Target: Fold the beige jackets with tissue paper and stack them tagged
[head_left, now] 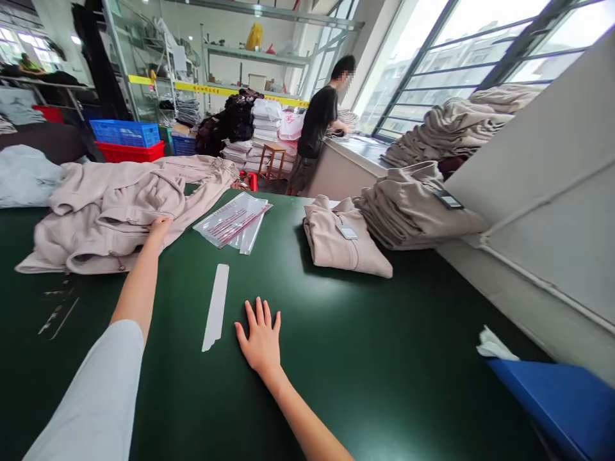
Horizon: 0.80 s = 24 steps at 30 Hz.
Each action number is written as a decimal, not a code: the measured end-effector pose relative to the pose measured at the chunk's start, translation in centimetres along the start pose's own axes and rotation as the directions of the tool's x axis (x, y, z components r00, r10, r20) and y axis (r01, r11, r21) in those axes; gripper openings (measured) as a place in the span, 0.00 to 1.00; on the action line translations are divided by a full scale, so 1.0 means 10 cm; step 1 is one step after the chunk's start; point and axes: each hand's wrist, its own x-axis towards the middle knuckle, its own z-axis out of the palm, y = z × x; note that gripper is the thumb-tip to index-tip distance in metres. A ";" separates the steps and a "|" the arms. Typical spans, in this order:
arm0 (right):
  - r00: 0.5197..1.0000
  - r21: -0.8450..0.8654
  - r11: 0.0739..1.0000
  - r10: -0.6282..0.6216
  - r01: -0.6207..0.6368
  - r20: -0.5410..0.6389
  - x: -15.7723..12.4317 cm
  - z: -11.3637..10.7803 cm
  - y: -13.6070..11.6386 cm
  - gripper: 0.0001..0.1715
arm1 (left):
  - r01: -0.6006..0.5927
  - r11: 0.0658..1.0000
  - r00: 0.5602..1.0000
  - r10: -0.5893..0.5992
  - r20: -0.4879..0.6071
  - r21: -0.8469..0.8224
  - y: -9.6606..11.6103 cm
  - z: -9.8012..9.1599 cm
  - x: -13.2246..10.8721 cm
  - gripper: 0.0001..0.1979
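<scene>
My left hand [160,225] reaches out to the near right part of a pile of pale beige jackets [129,192], its fingers closed on the cloth and partly hidden. A zip and folded openings show in the pile. Flat on the green table [365,358] lies my right hand [262,339], fingers spread, holding nothing. Between the two arms a strip of whitish tape [216,307] is stuck to the tabletop. Farther off are clear plastic bags [233,221] with red print. To their right rests a folded beige jacket [343,237] with a tag on it.
A stack of folded garments [413,205] leans by the wall at right, with more garments [461,125] by the window. A blue object [557,403] juts in at lower right. Behind the table stand blue and red crates [127,134], a stool [272,160] and a person [317,121].
</scene>
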 end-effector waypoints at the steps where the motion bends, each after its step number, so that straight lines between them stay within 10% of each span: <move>1: 1.000 0.008 1.000 -0.002 0.003 -0.009 0.01 0.00 0.01 0.36 | 0.032 0.996 0.999 -0.031 0.015 -0.081 0.00 0.07 0.07 0.09; 11: 1.000 -0.020 1.000 0.009 -0.009 -0.015 0.05 0.09 0.06 0.35 | 0.159 0.814 0.948 -0.284 -0.145 -0.558 -0.19 0.38 0.40 0.12; 24: 0.992 -0.119 0.992 0.052 -0.038 0.117 0.02 -0.01 -0.12 0.37 | -0.169 0.760 0.895 -0.148 -0.421 -0.627 1.30 -2.08 -0.16 0.08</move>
